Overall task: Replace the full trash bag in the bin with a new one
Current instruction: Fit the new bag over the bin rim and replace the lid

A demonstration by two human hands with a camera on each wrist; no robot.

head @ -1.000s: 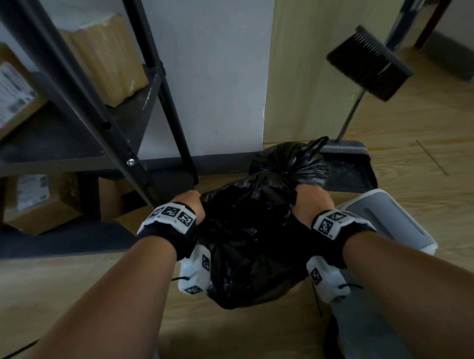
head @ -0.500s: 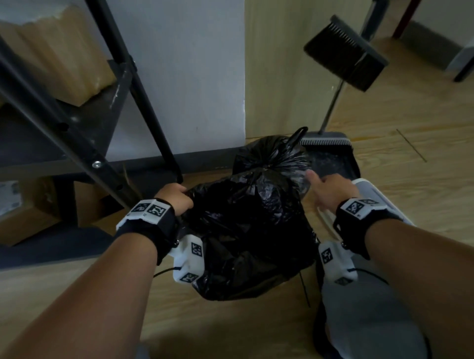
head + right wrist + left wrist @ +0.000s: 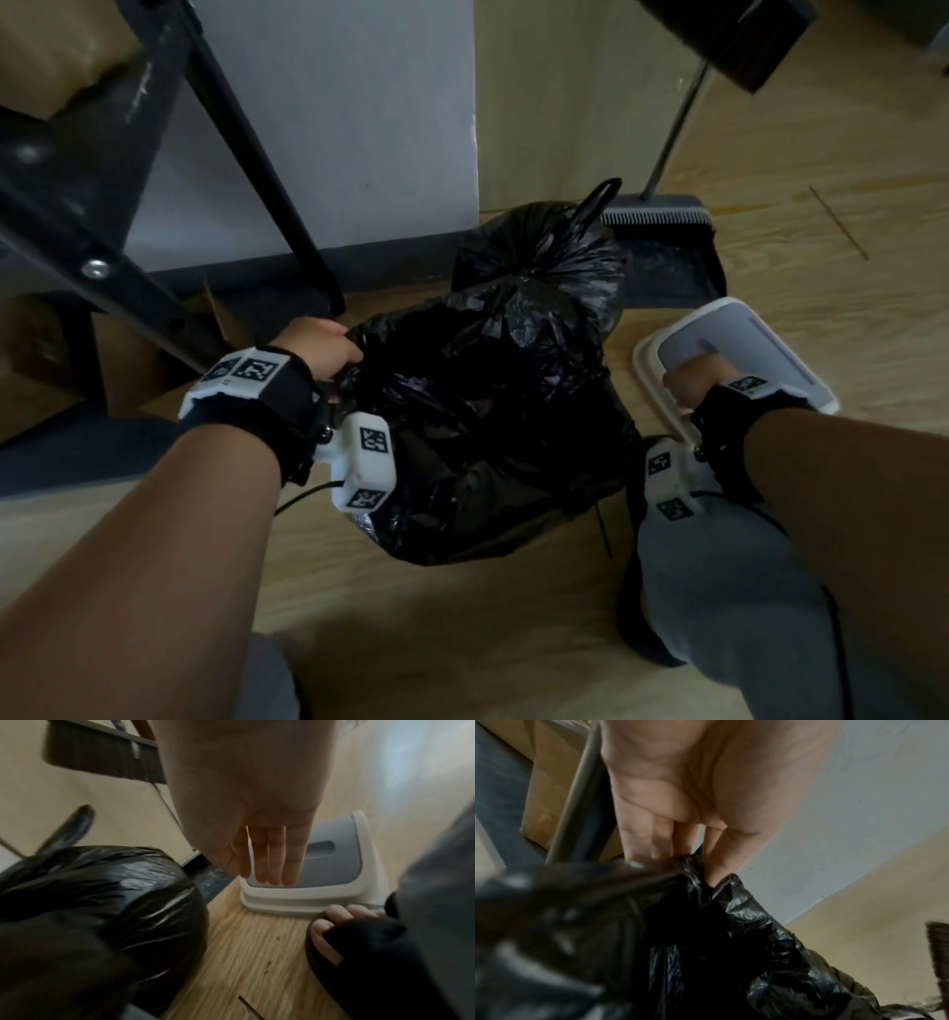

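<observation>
A bin draped in a loose black trash bag (image 3: 488,411) stands on the wood floor in the middle of the head view. My left hand (image 3: 328,344) grips the bag's rim on its left side; in the left wrist view the fingers (image 3: 713,862) pinch bunched black plastic (image 3: 731,943). Behind the bin sits a tied, full black bag (image 3: 539,252) with a loop sticking up. My right hand (image 3: 693,380) is over the white and grey bin lid (image 3: 729,308) lying on the floor to the right. Its fingers (image 3: 270,862) are straight above the lid's grey flap (image 3: 334,874) and hold nothing.
A black metal shelf leg (image 3: 267,169) and cardboard boxes (image 3: 128,370) stand close on the left. A broom and dustpan (image 3: 667,257) lean at the wall behind the bags. My foot in a black slipper (image 3: 359,953) and a grey trouser leg (image 3: 719,591) are beside the lid.
My right hand let go of the black bag and moved right and down to the lid. My left hand kept its hold on the bag's rim.
</observation>
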